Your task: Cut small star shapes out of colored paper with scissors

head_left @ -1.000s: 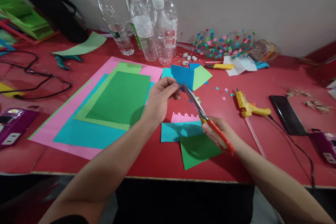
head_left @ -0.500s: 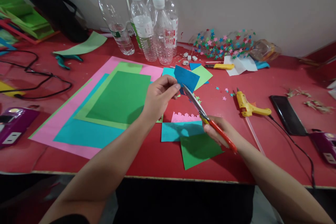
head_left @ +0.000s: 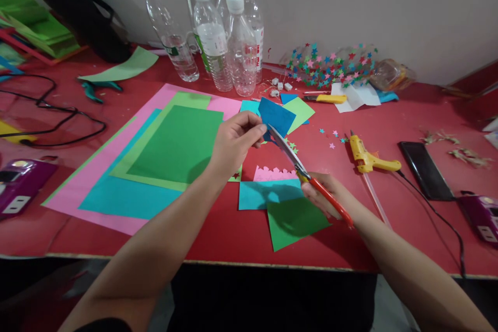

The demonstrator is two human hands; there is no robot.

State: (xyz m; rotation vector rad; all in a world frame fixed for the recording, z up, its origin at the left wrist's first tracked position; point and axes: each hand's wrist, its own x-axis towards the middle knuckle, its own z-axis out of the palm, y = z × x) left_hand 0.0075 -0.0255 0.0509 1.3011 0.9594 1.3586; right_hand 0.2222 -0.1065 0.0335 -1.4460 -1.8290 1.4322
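Observation:
Between the thumb and fingers of my left hand (head_left: 239,137) is a small piece of dark blue paper (head_left: 276,115), raised above the table. My right hand (head_left: 324,192) is closed round the handles of red-handled scissors (head_left: 290,153). Their blades point up and left, with the tips at the paper's lower edge close to my left fingertips. Below the blades lie a pink strip with a notched edge (head_left: 272,173), a light blue sheet (head_left: 252,196) and a green sheet (head_left: 298,223). Small cut paper stars (head_left: 291,146) are scattered under the paper.
Large coloured sheets (head_left: 175,145) are stacked at left. Several plastic bottles (head_left: 243,46) stand by the wall, near a star-covered clear bottle (head_left: 330,65). A yellow glue gun (head_left: 365,155), its cord and a phone (head_left: 426,171) lie at right. A yellow cutter (head_left: 330,98) rests behind.
The scissor tips have shifted slightly left along the blue paper's lower edge, towards my left fingertips. Both hands stay almost in the same place.

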